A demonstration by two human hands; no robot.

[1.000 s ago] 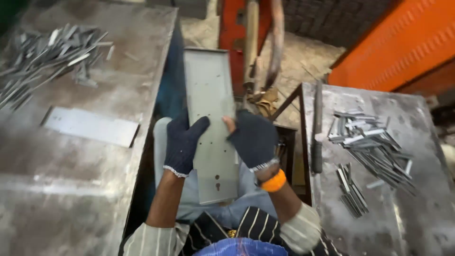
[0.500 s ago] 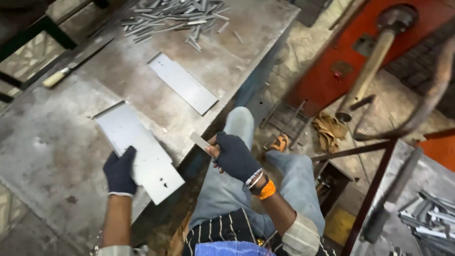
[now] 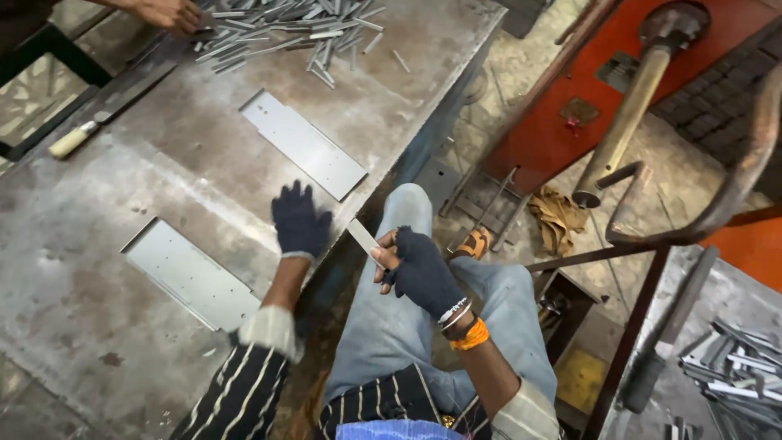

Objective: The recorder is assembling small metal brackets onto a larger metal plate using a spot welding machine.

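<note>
Left hand [image 3: 300,222] lifted off plate [image 3: 191,275], grip open, right hand [image 3: 419,267] clasping strip [image 3: 364,238], second plate [image 3: 303,143] beyond

A single camera sits on the person's head and looks steeply down over the chest and lap; the striped sleeves and jeans fill the bottom edge, so the view is close to the body; it faces forward and a little left, with the frame tilted so that the steel surface [image 3: 98,326] runs diagonally across the left half; the left hand [image 3: 299,222] and right hand [image 3: 419,267] lie near the centre, within arm's reach of the lens; farther off, at the top edge, another person's hand [image 3: 167,12] just enters; the red machine [image 3: 692,90] and the floor fall to the right; no second view is present to share any part.
</note>
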